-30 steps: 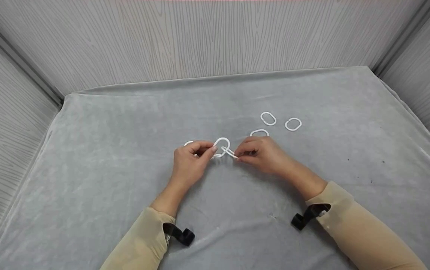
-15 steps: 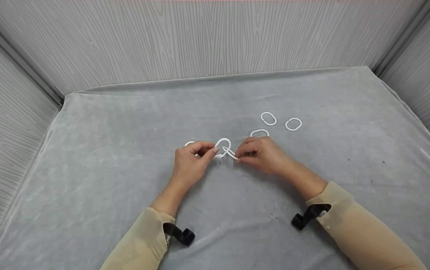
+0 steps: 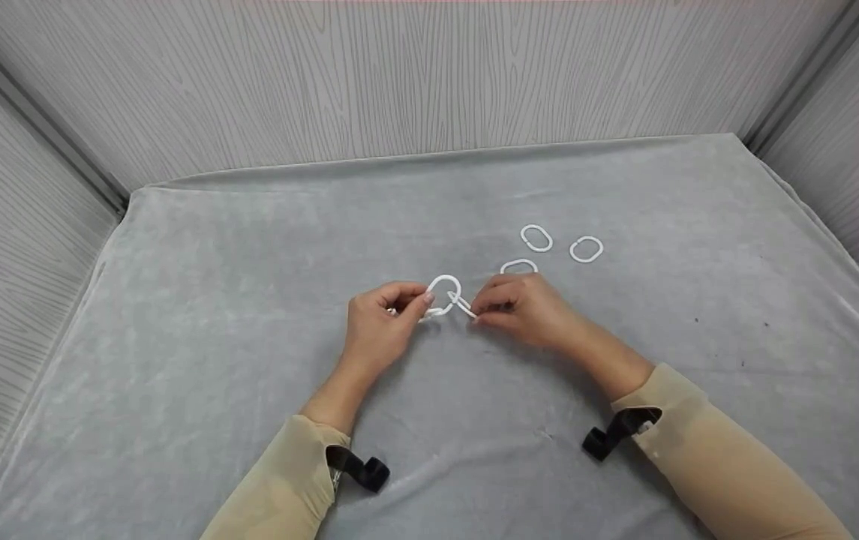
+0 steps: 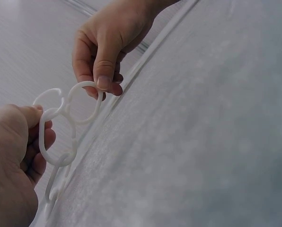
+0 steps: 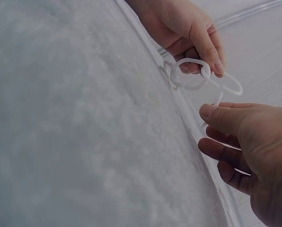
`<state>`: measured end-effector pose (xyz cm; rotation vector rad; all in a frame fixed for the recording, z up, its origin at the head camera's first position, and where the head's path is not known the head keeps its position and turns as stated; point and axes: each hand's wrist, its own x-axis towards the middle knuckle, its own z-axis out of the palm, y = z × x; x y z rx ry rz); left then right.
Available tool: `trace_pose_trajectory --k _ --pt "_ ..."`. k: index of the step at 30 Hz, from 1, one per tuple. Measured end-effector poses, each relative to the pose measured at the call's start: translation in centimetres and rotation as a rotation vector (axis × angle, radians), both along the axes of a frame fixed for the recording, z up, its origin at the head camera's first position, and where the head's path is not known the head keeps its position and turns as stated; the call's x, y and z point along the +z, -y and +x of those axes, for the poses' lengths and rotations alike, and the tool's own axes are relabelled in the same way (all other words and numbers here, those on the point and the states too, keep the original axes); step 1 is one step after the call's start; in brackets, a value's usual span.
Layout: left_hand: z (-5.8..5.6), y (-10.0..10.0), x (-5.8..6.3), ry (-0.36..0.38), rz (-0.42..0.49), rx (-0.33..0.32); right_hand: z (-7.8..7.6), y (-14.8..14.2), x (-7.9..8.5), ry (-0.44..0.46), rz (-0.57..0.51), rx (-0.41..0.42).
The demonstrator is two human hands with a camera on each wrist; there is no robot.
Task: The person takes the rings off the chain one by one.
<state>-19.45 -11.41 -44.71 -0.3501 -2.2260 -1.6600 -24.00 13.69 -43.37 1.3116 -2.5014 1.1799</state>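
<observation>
In the head view my left hand (image 3: 382,321) pinches a white plastic oval ring (image 3: 444,278) between thumb and fingers, above the grey cloth. My right hand (image 3: 525,309), just to its right, pinches another white ring (image 3: 464,305) that crosses the first at its right end. From the left wrist, the left-held ring (image 4: 48,90) meets the right-held ring (image 4: 100,103) near its split. A further linked ring (image 4: 42,144) hangs below, with more chain rings (image 4: 49,186) trailing under it. The left palm and fingers hide part of this chain in the head view.
Two loose white rings, one left (image 3: 536,238) and one right (image 3: 586,249), lie on the grey cloth (image 3: 286,240) beyond the right hand. A third ring (image 3: 519,262) is partly covered by that hand. Wood-patterned panels (image 3: 429,75) stand behind and at the sides.
Both hands keep nearly the same place. The two held rings have shifted slightly against each other. A ring edge that showed left of the left hand is now out of sight.
</observation>
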Motion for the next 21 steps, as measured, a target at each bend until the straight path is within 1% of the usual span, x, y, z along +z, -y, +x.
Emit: trace_pose_trajectory --k 6,13,17,21 --pt "0.06 0.07 -0.03 -0.008 -0.008 0.015 -0.03 0.01 -0.06 0.004 -0.015 -0.011" --pt "-0.05 0.09 -0.17 -0.018 -0.008 0.028 -0.12 -0.06 -0.03 0.024 -0.048 -0.067" --pt "-0.09 0.08 -0.23 -0.02 -0.005 0.031 -0.06 -0.21 0.28 0.064 -0.09 -0.145" --pt "-0.07 0.08 -0.33 -0.017 0.007 0.033 -0.1 -0.6 0.74 0.172 -0.148 -0.251"
